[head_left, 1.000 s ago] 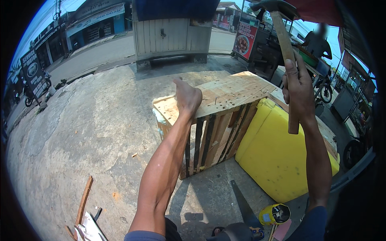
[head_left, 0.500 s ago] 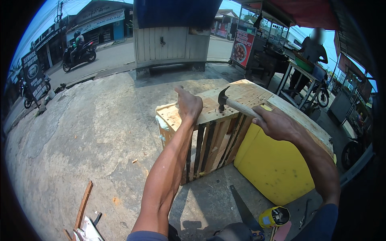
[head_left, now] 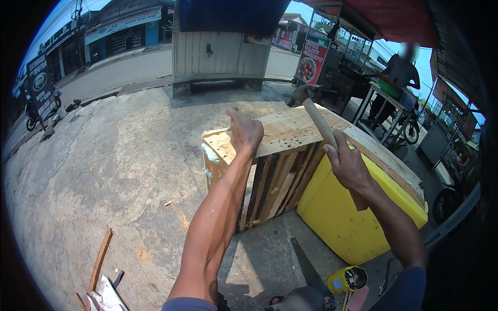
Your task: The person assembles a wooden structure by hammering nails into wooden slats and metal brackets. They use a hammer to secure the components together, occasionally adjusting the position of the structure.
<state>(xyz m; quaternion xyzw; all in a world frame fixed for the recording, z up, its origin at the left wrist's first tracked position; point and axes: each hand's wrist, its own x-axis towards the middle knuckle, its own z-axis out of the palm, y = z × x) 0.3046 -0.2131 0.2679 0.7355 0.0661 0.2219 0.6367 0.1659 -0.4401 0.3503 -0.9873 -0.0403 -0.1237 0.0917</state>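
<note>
My right hand (head_left: 350,167) grips a claw hammer (head_left: 320,122) by its wooden handle. The hammer's head is raised above the top of a wooden crate-like frame (head_left: 290,128). My left hand (head_left: 245,131) is curled on the frame's top, near its left end, with the thumb side up. Its fingers are turned away from view, so whatever they hold, if anything, is hidden. Dark nail marks or holes dot the pale top boards, and upright slats make up the near side. Whitish foam (head_left: 210,154) bulges at the left corner. Against the frame's right part leans a yellow panel (head_left: 345,212).
A handsaw (head_left: 306,262) lies on the concrete by a yellow can (head_left: 346,280) of small pieces. Wood strips (head_left: 99,259) lie at lower left. A metal cabinet (head_left: 220,57) stands ahead; a person (head_left: 399,72) is beside a cart at back right.
The hammer has swung up off the boards, its head now higher and farther away. My left hand stays on the frame. The motorbike on the road has gone from view.
</note>
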